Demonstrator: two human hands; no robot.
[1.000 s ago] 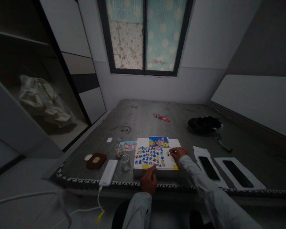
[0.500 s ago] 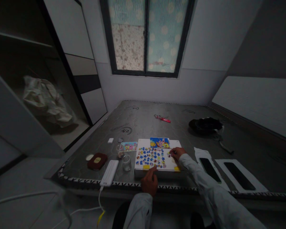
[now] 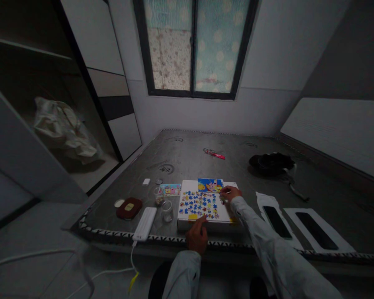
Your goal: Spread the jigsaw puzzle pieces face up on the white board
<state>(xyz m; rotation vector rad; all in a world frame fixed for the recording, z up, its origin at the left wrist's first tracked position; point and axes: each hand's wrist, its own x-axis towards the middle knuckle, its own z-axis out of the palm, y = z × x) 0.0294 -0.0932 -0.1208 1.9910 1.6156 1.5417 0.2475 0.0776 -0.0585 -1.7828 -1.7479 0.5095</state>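
A white box [image 3: 227, 212] lies flat near the front edge, with many small, mostly blue jigsaw puzzle pieces [image 3: 197, 204] spread over its top. At its back edge lies a colourful cartoon picture card [image 3: 209, 185]. My right hand [image 3: 231, 193] is over the box's right side, at the card's lower right corner. Its thumb and fingertips are pinched on a small puzzle piece, mostly hidden by the fingers. My left hand [image 3: 197, 236] rests at the box's front edge, fingers loosely bent and the forefinger reaching the lowest pieces; it holds nothing visible.
Left of the box stand a clear cup [image 3: 167, 211], a small container [image 3: 158, 197] and a second cartoon card [image 3: 171, 189]. Further left are a white power bank [image 3: 145, 224] with a cable and a brown case [image 3: 129, 208]. Two phones [image 3: 278, 223] and a black bag [image 3: 271, 163] lie right.
My right hand has moved slightly up and left, towards the picture card's corner. My left hand keeps its place at the box's edge. The whole view has shifted a little.
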